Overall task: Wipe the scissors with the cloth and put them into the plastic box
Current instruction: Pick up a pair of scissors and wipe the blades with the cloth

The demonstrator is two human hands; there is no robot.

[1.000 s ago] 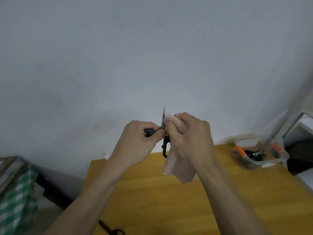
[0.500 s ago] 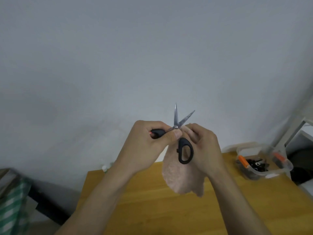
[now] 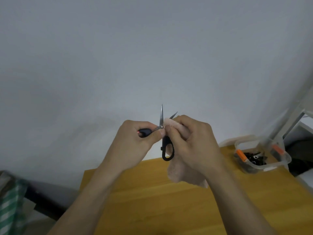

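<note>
The scissors point(image 3: 162, 128) are held in the air above the far edge of the wooden table point(image 3: 169, 209), blades spread and pointing up and away, one blade nearly upright and the other tilted to the right. One black handle is gripped in the curled fingers of the left hand point(image 3: 135, 143), while the other handle loop hangs down free between the two hands. The tilted blade is wrapped in the pink cloth point(image 3: 174, 125), which is pinched around it by the right hand point(image 3: 191, 143); the rest of the cloth hangs below that hand. Only the tip of this blade shows past the fold. The plastic box point(image 3: 264, 155) stands open well apart to the right, near the table's far right corner, so the right hand lies nearer to it. Wiping is judged to be the step in hand, with a stroke along the blade's axis toward the tip likely called for next.
</note>
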